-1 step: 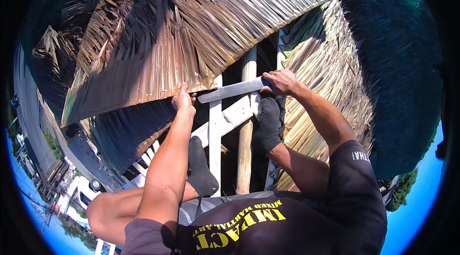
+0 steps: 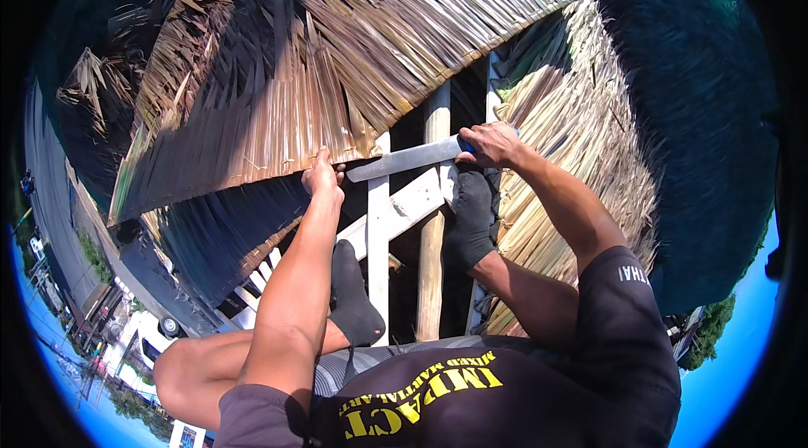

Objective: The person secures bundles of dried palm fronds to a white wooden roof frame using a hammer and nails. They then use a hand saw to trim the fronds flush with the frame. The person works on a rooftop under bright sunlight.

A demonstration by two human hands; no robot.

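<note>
Grasped in the right hand, a long blue-handled blade is held near centre, pointing toward nine o'clock; the thatch panel, at eleven, is edge-pinched by the left hand. Virtually no change is seen; steadying is suggested.

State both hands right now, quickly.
Left hand: closed on the lower edge of the thatch panel.
Right hand: closed, holding the blue-handled blade.

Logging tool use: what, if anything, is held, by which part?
Right grip: long silver metal blade, by its blue handle. Left grip: brown leaf-thatch panel, by its lower edge.
</note>
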